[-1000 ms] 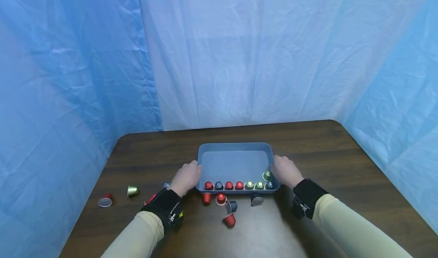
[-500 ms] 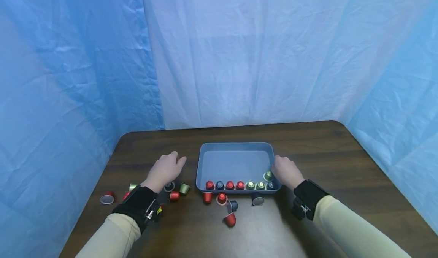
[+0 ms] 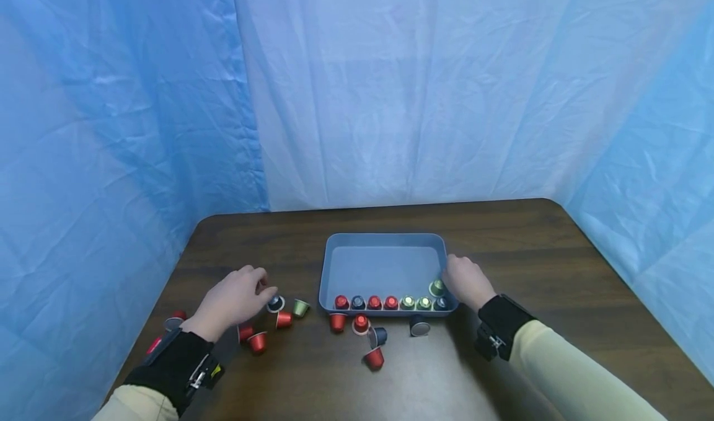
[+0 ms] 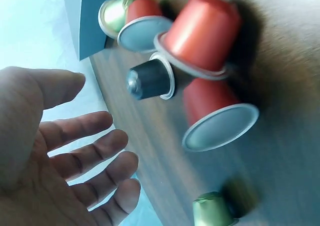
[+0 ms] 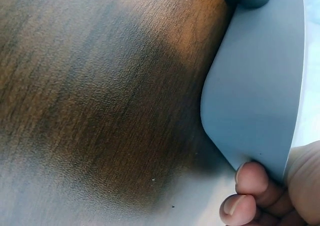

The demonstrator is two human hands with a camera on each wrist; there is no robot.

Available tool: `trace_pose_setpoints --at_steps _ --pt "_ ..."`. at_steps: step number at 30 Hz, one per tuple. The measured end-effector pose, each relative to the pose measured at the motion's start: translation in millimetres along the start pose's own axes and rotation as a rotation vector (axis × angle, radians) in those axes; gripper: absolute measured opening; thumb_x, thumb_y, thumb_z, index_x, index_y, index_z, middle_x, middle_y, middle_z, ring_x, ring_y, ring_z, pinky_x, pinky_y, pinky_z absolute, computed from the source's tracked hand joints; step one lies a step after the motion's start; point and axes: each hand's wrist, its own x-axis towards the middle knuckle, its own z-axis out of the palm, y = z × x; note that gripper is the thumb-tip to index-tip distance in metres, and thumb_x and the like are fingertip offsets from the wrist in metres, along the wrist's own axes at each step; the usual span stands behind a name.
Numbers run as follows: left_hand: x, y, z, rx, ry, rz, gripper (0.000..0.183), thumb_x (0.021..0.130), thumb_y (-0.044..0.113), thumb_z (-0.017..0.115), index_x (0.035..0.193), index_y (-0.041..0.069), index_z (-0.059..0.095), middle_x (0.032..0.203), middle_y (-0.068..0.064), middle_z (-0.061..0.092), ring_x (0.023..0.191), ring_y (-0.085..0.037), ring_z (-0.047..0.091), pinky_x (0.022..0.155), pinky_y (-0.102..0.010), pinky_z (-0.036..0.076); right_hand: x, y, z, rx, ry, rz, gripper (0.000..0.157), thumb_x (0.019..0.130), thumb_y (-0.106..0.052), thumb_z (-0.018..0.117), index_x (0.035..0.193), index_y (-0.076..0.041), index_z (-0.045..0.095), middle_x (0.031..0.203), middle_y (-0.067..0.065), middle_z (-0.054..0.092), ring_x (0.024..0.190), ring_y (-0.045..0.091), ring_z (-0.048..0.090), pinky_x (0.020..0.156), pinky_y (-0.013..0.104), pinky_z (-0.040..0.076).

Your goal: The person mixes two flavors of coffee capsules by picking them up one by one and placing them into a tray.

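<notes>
My left hand point(image 3: 237, 297) hovers over the left of the table, its fingers loosely spread and holding nothing. Beneath and just beyond it lie coffee capsules: a dark blue one point(image 3: 275, 304), a green one point(image 3: 301, 308) and several red ones, such as this red capsule point(image 3: 258, 343). The left wrist view shows the dark capsule point(image 4: 150, 78) near the fingertips, apart from them. My right hand point(image 3: 467, 280) grips the right wall of the blue-grey tray point(image 3: 385, 263), fingers curled against the outside point(image 5: 255, 95). Along the tray's near side stands a row of red, blue and green capsules.
In front of the tray are more capsules, among them a red one point(image 3: 374, 359), a blue one point(image 3: 378, 336) and a dark one point(image 3: 419, 326). At the far left sits another red capsule point(image 3: 177, 315), partly behind the left wrist. Blue sheeting point(image 3: 390, 98) hangs beyond the table.
My left hand has let go of the tray's left side and moved left and nearer, uncovering capsules beside the tray. The right hand stays on the tray.
</notes>
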Motion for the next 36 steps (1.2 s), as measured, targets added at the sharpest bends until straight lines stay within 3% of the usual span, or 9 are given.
trace_pose_setpoints --at_steps 7,12,22,36 --pt "-6.6 2.4 10.5 0.094 -0.016 0.03 0.041 0.092 0.027 0.076 0.125 0.005 0.066 0.113 -0.013 0.066 0.095 -0.027 0.062 0.085 -0.053 0.056 0.0 -0.3 0.8 0.002 -0.001 -0.005 0.024 0.102 -0.008 0.052 0.114 0.011 0.058 0.083 0.014 0.061 0.067 0.022 0.062 0.058 0.031 0.053" --pt "-0.6 4.1 18.6 0.116 -0.045 0.056 0.046 0.092 0.026 0.077 0.13 0.005 0.065 0.112 -0.013 0.067 0.096 -0.026 0.064 0.09 -0.054 0.054 -2.1 0.7 0.1 0.008 0.002 -0.017 0.022 0.102 -0.007 0.051 0.112 0.011 0.059 0.081 0.014 0.06 0.066 0.022 0.061 0.057 0.031 0.052" --pt "8.7 4.9 29.7 0.137 -0.045 0.088 0.034 0.088 0.018 0.082 0.118 0.007 0.071 0.1 -0.008 0.061 0.084 -0.02 0.062 0.084 -0.048 0.058 -2.0 0.4 -1.2 0.008 -0.006 -0.021 0.023 0.102 -0.007 0.051 0.113 0.011 0.058 0.083 0.014 0.061 0.067 0.021 0.061 0.057 0.032 0.052" --pt "12.2 11.4 31.8 0.079 -0.093 0.037 0.024 0.085 0.008 0.082 0.107 0.008 0.074 0.097 -0.007 0.061 0.084 -0.021 0.063 0.082 -0.047 0.06 -0.8 0.7 -0.1 0.006 -0.01 -0.009 0.021 0.103 -0.008 0.05 0.111 0.01 0.058 0.081 0.013 0.06 0.066 0.021 0.061 0.056 0.032 0.052"
